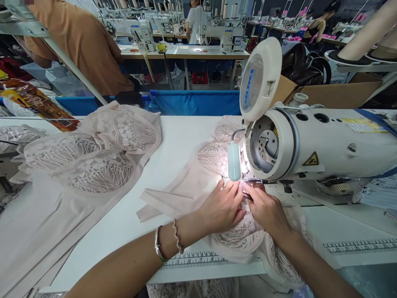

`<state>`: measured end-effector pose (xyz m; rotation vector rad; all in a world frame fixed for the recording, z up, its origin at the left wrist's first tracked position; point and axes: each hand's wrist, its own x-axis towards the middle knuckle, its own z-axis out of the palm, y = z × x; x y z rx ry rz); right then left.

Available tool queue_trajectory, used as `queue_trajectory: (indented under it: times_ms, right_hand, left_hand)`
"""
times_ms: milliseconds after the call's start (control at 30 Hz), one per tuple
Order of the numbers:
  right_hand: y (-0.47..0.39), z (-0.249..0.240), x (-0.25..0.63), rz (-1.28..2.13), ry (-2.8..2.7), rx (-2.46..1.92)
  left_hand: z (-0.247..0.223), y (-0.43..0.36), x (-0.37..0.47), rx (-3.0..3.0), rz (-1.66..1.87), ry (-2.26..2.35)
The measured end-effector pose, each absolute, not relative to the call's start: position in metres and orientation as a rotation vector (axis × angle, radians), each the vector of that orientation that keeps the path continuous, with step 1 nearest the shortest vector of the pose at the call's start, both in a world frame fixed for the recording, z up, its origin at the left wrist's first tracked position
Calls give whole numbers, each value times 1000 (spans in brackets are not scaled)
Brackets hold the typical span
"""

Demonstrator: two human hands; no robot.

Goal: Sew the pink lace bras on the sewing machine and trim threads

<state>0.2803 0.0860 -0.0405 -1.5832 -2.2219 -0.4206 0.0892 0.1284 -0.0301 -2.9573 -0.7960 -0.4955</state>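
Observation:
Pale pink lace bra pieces (pixel 214 159) lie under the head of a white sewing machine (pixel 335 142). My left hand (pixel 223 203) presses on the fabric just left of the needle area, fingers together and closed on the cloth. Right beside it, my right hand (pixel 267 210) pinches the lace at the needle area. The fingertips of both hands nearly meet below a small lit lamp (pixel 234 160). The needle itself is hidden behind the fingers and the machine head, whose round cover (pixel 261 78) is swung up. More lace hangs over the table's front edge.
A heap of similar lace bra pieces (pixel 102 165) spreads over the table's left side, near a brown snack packet (pixel 40 103). Printed rulers (pixel 359 246) run along the front. Behind are a blue cloth bin (pixel 198 102), a cardboard box (pixel 341 94) and a person in orange (pixel 77 45).

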Motion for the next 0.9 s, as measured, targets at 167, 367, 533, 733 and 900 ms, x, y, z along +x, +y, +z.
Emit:
queue_trajectory:
  times_ms: [167, 367, 533, 733, 900]
  right_hand:
    - [89, -42, 283, -284, -2205, -1650]
    - [85, -32, 289, -28, -2119, -1720]
    - [80, -29, 293, 12, -2183, -1538]
    - [90, -36, 291, -52, -2189, -1577]
    - [104, -30, 284, -49, -2208, -1653]
  left_hand:
    - [-30, 130, 88, -2941, -457, -842]
    - [-28, 119, 91, -2877, -421, -562]
    - [-24, 112, 90, -2940, -348, -618]
    - [-18, 135, 81, -3086, -376, -614]
    - [-10, 152, 74, -3195, -374, -619]
